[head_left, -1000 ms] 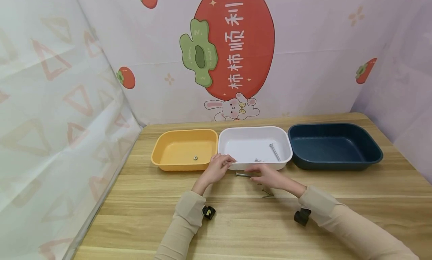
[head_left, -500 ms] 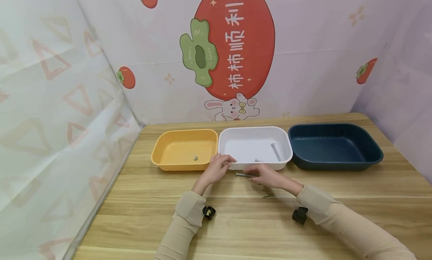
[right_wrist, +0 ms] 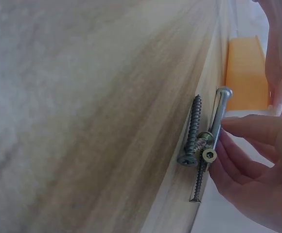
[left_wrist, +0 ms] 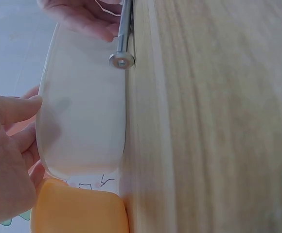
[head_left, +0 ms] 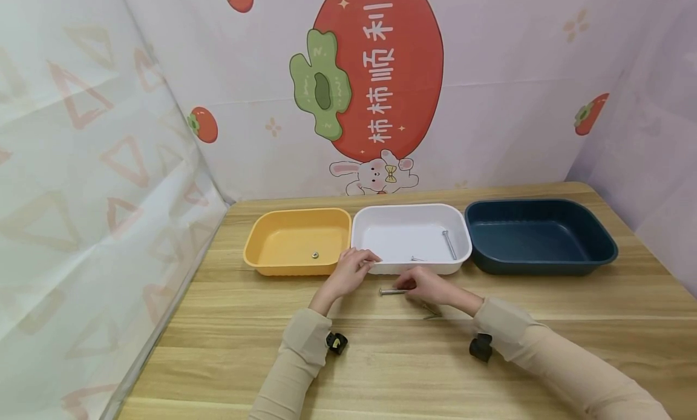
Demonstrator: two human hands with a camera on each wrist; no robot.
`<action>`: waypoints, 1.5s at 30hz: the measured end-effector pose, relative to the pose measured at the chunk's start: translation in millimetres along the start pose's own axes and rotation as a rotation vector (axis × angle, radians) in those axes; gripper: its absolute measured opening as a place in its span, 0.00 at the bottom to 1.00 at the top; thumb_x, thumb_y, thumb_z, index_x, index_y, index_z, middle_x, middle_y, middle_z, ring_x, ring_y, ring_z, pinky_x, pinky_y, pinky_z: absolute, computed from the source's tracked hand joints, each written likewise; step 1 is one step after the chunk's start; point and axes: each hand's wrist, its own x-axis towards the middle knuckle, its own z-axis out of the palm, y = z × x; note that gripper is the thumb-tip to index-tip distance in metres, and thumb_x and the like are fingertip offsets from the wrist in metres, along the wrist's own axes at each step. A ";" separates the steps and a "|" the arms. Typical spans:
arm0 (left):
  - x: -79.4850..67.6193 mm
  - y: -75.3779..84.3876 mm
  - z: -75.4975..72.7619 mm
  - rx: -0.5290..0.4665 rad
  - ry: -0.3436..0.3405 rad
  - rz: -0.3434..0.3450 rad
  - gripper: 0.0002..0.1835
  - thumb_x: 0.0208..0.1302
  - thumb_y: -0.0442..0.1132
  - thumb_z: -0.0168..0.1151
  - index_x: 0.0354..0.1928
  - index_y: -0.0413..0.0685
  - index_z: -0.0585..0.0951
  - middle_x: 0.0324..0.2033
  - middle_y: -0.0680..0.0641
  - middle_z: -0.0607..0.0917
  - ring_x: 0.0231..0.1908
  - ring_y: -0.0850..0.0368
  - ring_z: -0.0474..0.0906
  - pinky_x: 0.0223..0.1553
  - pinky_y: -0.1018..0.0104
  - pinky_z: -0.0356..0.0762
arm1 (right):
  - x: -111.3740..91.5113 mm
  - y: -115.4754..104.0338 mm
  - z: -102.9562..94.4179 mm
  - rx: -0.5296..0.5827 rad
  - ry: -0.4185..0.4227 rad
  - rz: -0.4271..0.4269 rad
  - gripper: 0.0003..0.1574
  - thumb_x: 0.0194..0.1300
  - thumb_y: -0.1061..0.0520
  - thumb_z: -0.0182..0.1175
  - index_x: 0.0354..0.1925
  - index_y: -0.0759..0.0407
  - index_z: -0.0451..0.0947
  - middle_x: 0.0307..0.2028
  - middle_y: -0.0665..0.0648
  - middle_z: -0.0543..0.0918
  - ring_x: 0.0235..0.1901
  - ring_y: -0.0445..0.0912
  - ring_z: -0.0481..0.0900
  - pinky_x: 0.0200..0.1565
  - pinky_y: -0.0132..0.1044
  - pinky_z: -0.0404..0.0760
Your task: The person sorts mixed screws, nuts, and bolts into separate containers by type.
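My left hand [head_left: 350, 273] holds the near left rim of the white tray [head_left: 392, 267], its thumb on the outer side in the left wrist view. A long silver bolt [head_left: 389, 292] with a round socket head lies in front of that tray, head pointing left. My right hand [head_left: 427, 287] pinches the bolt's shank between thumb and fingers; the far end is hidden by the hand. Beside it in the right wrist view are a dark screw [right_wrist: 194, 121] and several other screws, one with a brassy socket head [right_wrist: 209, 155]. Inside the white tray lie a long bolt [head_left: 449, 244] and a smaller screw [head_left: 416, 259].
Left of the white tray stands a yellow tray [head_left: 296, 266] with a small nut [head_left: 314, 255] in it. A dark blue tray [head_left: 539, 267] is on the right. All three stand in a row toward the back of the wooden table [head_left: 392, 371], before a printed cloth backdrop.
My right hand has moved slightly back toward me and the bolt has shifted the same way, away from the white tray. My left hand has stayed on the rim.
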 end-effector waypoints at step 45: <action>0.2 0.0 0.2 0.006 -0.005 -0.011 0.08 0.61 0.32 0.52 0.40 0.46 0.79 0.33 0.51 0.81 0.36 0.56 0.73 0.57 0.55 0.51 | -13.3 -10.2 2.6 0.050 0.012 -0.005 0.13 0.50 0.75 0.57 0.35 0.66 0.78 0.29 0.56 0.79 0.29 0.42 0.72 0.31 0.31 0.72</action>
